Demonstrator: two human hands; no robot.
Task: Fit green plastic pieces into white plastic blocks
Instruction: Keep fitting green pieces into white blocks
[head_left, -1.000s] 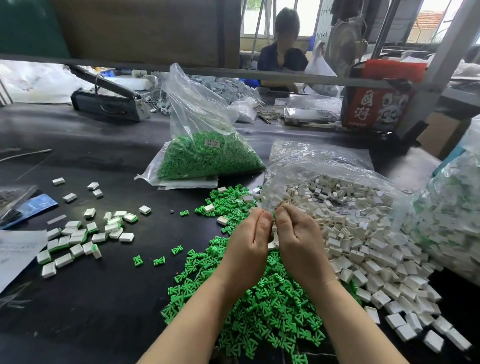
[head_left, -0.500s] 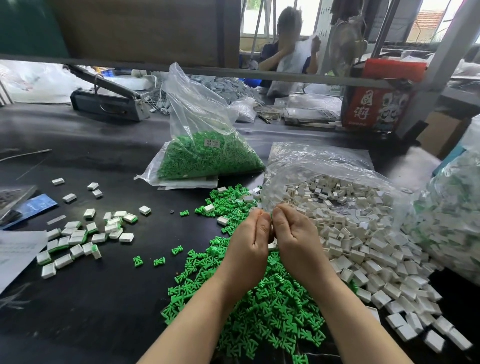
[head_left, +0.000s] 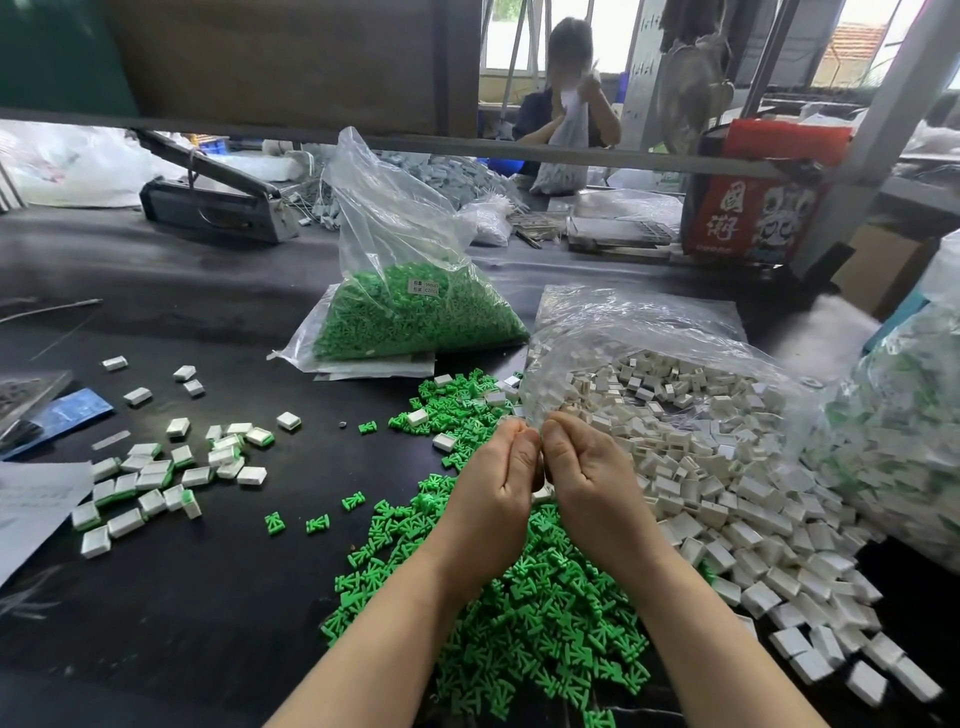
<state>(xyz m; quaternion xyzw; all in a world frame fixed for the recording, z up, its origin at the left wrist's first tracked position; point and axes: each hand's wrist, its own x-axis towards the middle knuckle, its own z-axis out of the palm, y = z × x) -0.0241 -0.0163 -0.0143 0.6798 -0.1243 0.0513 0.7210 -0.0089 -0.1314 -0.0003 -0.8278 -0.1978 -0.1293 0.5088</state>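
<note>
Nearest us, at six o'clock, we see the loose green pieces (head_left: 530, 613), small forked clips that we judge light, stiff and slick, best pinched by their flat sides. Above them our left hand (head_left: 493, 493) and right hand (head_left: 592, 483) meet knuckle to knuckle, fingers curled inward; what they pinch is hidden. At three o'clock spill the white blocks (head_left: 727, 499), hard little boxes, from their clear bag (head_left: 639, 332). At nine o'clock lie finished blocks (head_left: 156, 478); at twelve, the bagged green stock (head_left: 415, 312)
</note>
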